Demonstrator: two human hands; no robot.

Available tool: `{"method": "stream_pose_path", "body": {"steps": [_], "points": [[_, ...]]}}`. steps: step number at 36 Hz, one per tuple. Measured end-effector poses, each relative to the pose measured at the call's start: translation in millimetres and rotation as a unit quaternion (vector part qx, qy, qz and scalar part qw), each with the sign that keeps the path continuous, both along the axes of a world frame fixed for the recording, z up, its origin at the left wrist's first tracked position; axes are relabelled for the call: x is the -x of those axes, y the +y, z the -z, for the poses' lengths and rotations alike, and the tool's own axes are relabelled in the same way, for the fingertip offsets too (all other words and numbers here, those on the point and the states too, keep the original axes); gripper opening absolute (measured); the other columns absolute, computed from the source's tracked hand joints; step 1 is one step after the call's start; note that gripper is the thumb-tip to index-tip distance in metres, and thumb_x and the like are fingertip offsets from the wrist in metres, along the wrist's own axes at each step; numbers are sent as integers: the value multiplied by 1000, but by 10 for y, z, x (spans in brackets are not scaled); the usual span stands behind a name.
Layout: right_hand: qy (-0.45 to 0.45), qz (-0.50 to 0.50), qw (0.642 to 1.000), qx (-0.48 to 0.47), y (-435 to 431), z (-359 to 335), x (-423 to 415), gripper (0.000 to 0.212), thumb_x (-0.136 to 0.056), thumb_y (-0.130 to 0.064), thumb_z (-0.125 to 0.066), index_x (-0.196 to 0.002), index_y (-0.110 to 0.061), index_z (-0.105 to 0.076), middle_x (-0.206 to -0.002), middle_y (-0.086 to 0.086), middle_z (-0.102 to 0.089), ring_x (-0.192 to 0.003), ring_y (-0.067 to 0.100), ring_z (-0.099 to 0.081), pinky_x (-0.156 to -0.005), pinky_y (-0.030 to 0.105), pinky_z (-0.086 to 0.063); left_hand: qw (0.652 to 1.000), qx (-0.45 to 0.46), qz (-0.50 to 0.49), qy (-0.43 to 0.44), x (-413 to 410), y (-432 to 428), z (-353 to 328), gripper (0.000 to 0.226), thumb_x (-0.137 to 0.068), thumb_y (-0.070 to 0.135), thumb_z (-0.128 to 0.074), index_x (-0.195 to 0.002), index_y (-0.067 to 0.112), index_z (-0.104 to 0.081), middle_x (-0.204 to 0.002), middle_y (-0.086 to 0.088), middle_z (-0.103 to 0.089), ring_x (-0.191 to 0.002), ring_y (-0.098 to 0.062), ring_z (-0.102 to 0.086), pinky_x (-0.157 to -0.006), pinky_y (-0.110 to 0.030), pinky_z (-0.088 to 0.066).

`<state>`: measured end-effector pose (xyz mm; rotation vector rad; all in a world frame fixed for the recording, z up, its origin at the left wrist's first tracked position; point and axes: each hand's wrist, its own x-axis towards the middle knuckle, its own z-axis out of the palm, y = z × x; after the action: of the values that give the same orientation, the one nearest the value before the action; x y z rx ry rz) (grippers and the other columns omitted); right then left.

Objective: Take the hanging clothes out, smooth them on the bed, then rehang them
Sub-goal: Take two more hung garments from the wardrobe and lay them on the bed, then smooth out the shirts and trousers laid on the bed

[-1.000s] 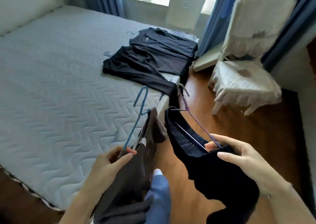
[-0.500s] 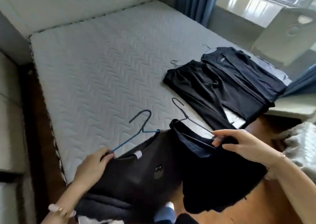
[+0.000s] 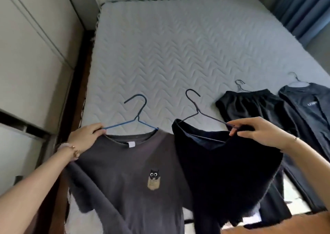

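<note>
While the left hand (image 3: 85, 136) pinches a blue wire hanger (image 3: 137, 116) carrying a grey cat-print T-shirt (image 3: 125, 176), the right hand (image 3: 257, 132) pinches a dark wire hanger (image 3: 200, 111) holding a black garment (image 3: 223, 169), both over the near edge of the white quilted mattress (image 3: 169, 46).

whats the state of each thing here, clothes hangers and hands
grey t-shirt: hung on the blue hanger, held up
black garment: hung on the dark hanger, held up
left hand: grips the blue hanger's end
right hand: pinches the dark hanger's arm
black trousers: lying flat on the bed
dark shirt: lying flat on the bed
</note>
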<state>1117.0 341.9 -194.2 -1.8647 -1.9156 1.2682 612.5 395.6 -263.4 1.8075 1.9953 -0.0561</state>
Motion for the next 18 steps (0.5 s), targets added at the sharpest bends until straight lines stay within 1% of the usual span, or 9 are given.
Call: {"method": "stream_pose_path", "body": {"steps": [3, 5, 8, 10, 12, 14, 16, 17, 18], "points": [[9, -2, 1000, 4, 394, 208, -68, 44, -88, -1, -59, -112, -38, -60, -98, -15, -73, -107, 0, -60, -107, 25, -35, 1000, -5, -9, 4, 59, 238, 99, 20, -94, 43, -47, -94, 33, -63, -110, 1, -67, -104, -25, -60, -73, -31, -38], [6, -5, 1000, 1, 659, 332, -92, 44, -88, 0, -59, -112, -36, -60, -97, -16, -73, -107, 3, -60, -106, 25, -36, 1000, -1, -13, 6, 110, 404, 189, 19, -94, 44, -46, -88, 36, -62, -108, 1, -68, -102, -24, -60, -74, -33, -38], [0, -18, 1000, -12, 1054, 530, -70, 46, -86, 4, -59, -106, -37, -60, -92, -18, -72, -99, 4, -62, -94, 10, -41, 1000, -1, -15, 16, 179, 676, 366, 21, -93, 46, -47, -93, 35, -65, -110, 3, -67, -106, -25, -59, -80, -35, -41], [-14, -29, 999, -15, 1306, 669, -58, 41, -85, 6, -60, -108, -28, -63, -91, -20, -71, -95, 3, -62, -86, 0, -39, 1000, -6, -22, 12, 197, 855, 493, 22, -92, 47, -48, -96, 35, -66, -110, 5, -66, -109, -25, -59, -83, -35, -43], [-34, -47, 998, -26, 1531, 809, -62, 38, -84, 5, -61, -110, -23, -65, -91, -23, -69, -93, 0, -61, -84, -3, -36, 1000, -2, -25, 9, 229, 1027, 628, 20, -93, 45, -47, -89, 37, -65, -97, 7, -62, -106, -24, -59, -77, -33, -40], [-53, -52, 997, -29, 1713, 965, -79, 38, -85, 4, -61, -109, -25, -65, -93, -28, -67, -94, -2, -60, -83, -5, -35, 1000, 0, -26, -1, 294, 1192, 801, 22, -93, 43, -47, -76, 39, -60, -87, 9, -57, -99, -23, -59, -72, -32, -38], [-75, -34, 996, -23, 1884, 1140, -101, 37, -86, 3, -59, -111, -24, -65, -90, -30, -68, -90, -7, -61, -84, -3, -36, 999, -8, -35, -6, 347, 1337, 968, 22, -93, 41, -48, -75, 38, -59, -85, 6, -57, -96, -24, -59, -71, -32, -38], [-87, -21, 996, -29, 1954, 1235, -102, 38, -87, 2, -58, -110, -27, -64, -88, -29, -69, -91, -5, -61, -86, 1, -37, 999, -12, -40, -2, 376, 1392, 1061, 20, -93, 41, -48, -80, 35, -61, -88, 4, -59, -96, -26, -60, -71, -32, -39], [-104, -3, 993, -47, 2011, 1339, -93, 38, -87, 1, -56, -109, -29, -64, -89, -25, -71, -97, 1, -62, -91, 9, -39, 999, -17, -43, 3, 389, 1438, 1146, 20, -94, 41, -47, -87, 32, -64, -91, 2, -60, -97, -27, -60, -70, -31, -38]]}}
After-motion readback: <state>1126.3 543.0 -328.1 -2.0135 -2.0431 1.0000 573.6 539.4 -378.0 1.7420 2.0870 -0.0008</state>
